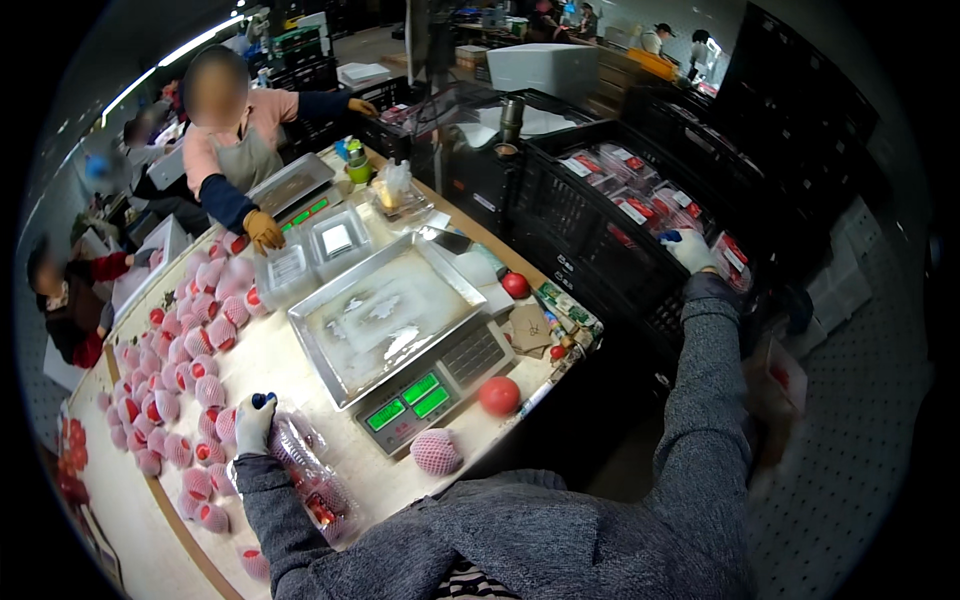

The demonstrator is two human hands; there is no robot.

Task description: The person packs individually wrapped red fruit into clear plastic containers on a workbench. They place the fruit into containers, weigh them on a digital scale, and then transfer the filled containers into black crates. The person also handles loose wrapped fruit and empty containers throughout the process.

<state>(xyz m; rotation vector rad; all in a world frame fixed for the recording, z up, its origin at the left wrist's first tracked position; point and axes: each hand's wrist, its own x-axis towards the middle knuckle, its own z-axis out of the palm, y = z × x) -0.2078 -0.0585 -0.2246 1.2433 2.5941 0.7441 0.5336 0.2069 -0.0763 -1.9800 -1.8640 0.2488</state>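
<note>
My left hand, in a whitish glove with dark blue fingertips, is at the upper end of a row of clear plastic packs on the table's near side. Its fingers are curled; what they grip, if anything, is hidden. Red fruit shows through the nearer plastic. My right arm stretches out to a black crate of clear packs with red contents. There my gloved right hand lies at the crate's near rim, fingers extended, right beside a tilted red-labelled pack.
A scale with a metal tray stands mid-table. Many fruits in pink foam nets cover the left side. A netted fruit and a bare red fruit sit near the front edge. Across the table, a co-worker's gloved hand reaches toward clear containers.
</note>
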